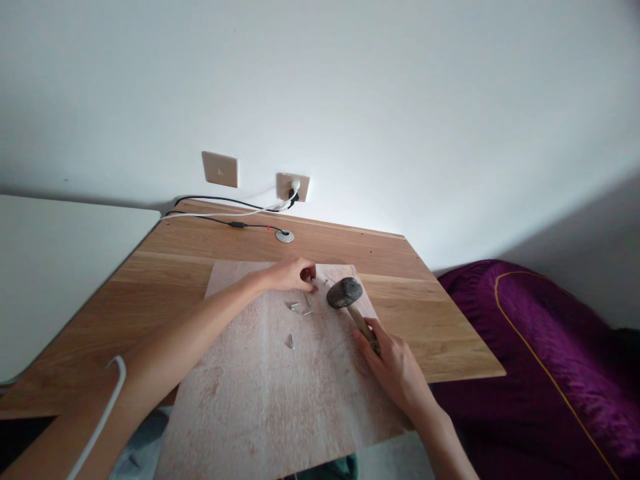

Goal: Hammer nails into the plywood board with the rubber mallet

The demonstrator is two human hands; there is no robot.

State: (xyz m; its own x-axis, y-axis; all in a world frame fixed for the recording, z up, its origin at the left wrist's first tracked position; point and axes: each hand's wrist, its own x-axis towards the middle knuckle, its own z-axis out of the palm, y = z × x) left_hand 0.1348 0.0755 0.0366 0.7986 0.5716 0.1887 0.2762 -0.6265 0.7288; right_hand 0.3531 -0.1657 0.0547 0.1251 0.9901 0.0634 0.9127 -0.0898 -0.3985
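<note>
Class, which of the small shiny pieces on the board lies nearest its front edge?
The lone piece, set apart on the near side; the other pieces lie farther back on the board, closer to the left hand.

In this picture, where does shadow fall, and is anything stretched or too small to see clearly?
Head view: the plain white wall falls into shadow at lower right. Head view: the near left forearm looks enlarged, likely wide-angle distortion. Head view: the small silvery metal pieces are too tiny for detail.
</note>
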